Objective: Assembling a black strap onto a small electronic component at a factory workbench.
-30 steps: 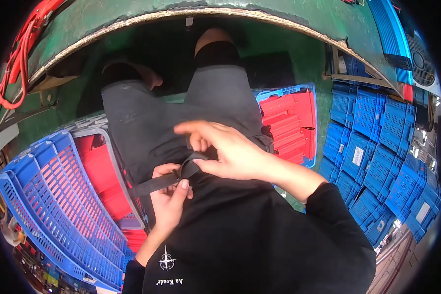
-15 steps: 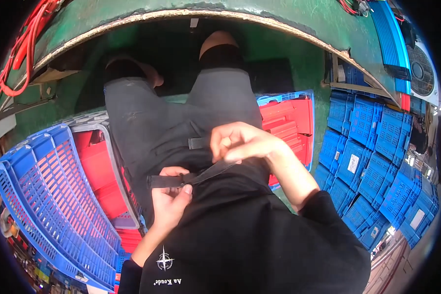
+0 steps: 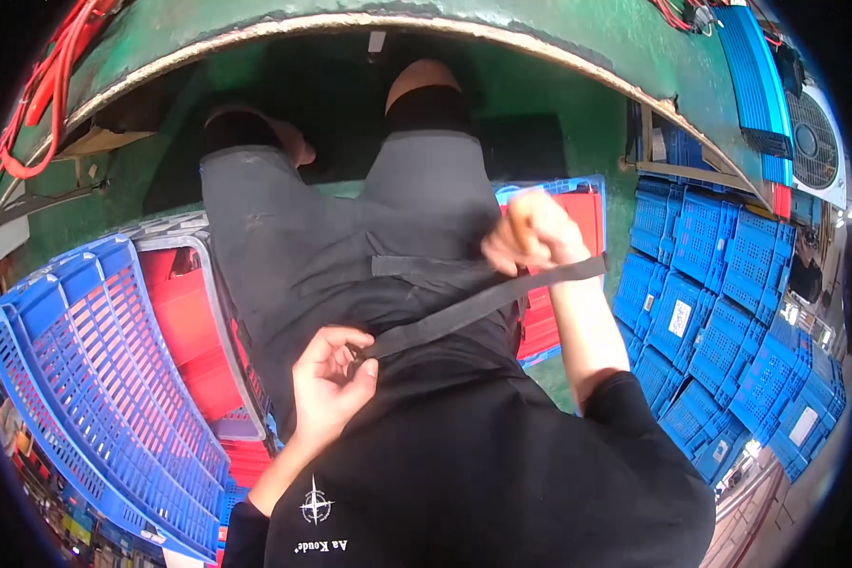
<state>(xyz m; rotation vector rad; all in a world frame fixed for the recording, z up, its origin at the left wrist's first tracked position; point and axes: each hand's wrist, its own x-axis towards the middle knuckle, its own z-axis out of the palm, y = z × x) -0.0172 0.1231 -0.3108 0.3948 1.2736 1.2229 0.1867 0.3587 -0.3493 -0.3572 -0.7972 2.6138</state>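
A black strap (image 3: 464,310) is held taut across the waist, over a dark grey apron (image 3: 331,256); the left hand (image 3: 327,383) is closed on its near end at the belly, apparently as an anchor, while the right hand (image 3: 532,232) is fisted round the strap further along, a short tail projecting beyond it. The strap appears flat, narrow, woven and untwisted. Blue crates (image 3: 95,379) and red crates (image 3: 577,213) are noted at either side
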